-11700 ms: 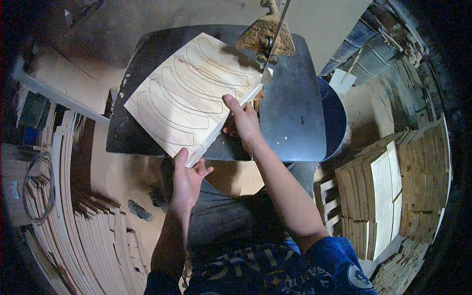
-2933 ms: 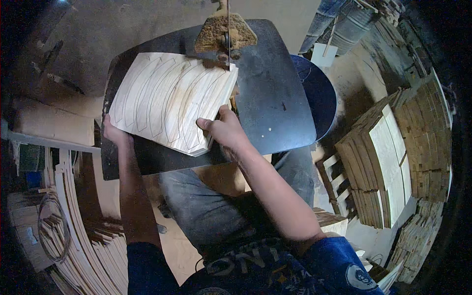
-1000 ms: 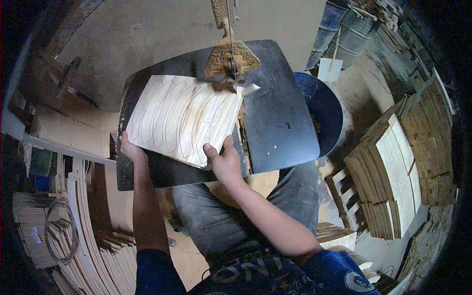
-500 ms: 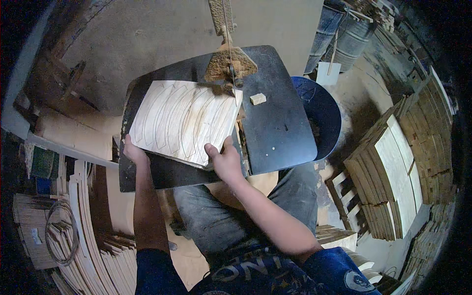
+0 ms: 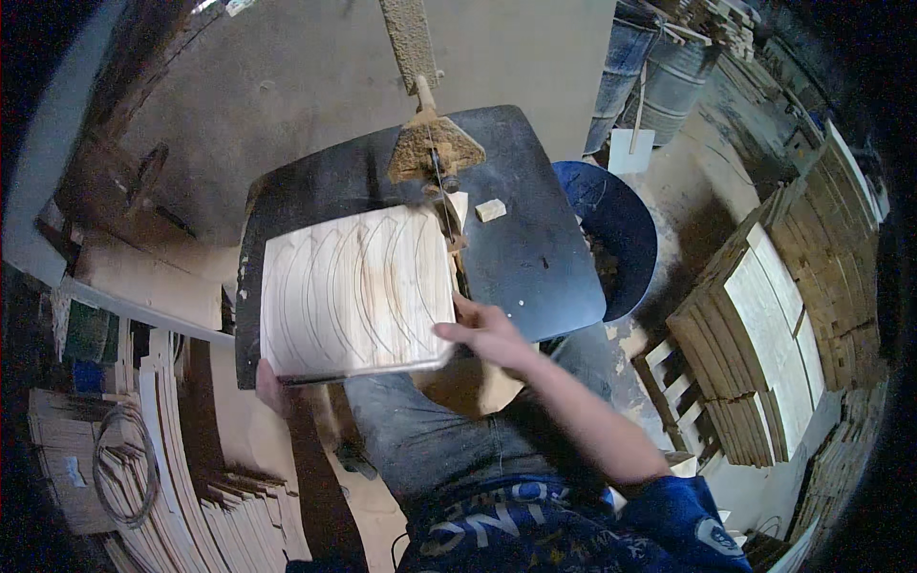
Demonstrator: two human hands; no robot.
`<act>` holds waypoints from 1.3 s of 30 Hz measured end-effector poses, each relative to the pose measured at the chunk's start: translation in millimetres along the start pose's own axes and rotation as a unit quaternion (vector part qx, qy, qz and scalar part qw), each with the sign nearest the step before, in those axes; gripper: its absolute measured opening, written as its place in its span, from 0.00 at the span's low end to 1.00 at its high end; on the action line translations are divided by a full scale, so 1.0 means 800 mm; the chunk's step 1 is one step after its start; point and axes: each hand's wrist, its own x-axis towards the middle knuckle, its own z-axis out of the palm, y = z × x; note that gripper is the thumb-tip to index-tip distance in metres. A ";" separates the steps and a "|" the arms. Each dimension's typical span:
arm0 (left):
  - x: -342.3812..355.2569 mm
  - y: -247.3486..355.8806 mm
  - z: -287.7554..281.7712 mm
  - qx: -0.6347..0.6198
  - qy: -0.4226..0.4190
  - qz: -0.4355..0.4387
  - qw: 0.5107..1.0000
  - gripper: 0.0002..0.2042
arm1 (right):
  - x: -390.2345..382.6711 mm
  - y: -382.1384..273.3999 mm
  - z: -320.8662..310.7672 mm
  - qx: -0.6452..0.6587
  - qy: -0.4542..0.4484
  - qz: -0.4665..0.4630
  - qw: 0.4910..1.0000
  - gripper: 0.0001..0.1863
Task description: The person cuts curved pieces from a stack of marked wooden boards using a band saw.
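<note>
A pale wooden board (image 5: 353, 286) marked with several curved lines rests on the dark table (image 5: 535, 277) of a band saw (image 5: 435, 153). My left hand (image 5: 274, 390) grips the board's near left corner, partly hidden by its edge. At the near right corner, my right hand (image 5: 485, 336) holds the board with the thumb on top and fingers at its side. The thin blade (image 5: 438, 177) stands by the board's far right corner. Beside it lies a pale wood sliver (image 5: 459, 208), and a small wood block (image 5: 491, 210) sits further right.
A blue tub (image 5: 635, 248) stands against the table's right side. Stacked wooden pieces (image 5: 735, 334) rise on a pallet at the right. Long strips of wood (image 5: 172, 430) and a coiled loop (image 5: 124, 458) are at the left. Metal drums (image 5: 669, 86) stand at the far right.
Both hands have drawn the board toward me and turned it clockwise. Its far right corner has come back from the blade, and a pale sliver now shows separately beside the blade.
</note>
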 end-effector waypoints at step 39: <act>-0.064 0.073 -0.001 0.026 -0.128 -0.239 0.962 0.34 | 0.037 0.019 -0.114 -0.399 0.112 -0.315 0.854 0.12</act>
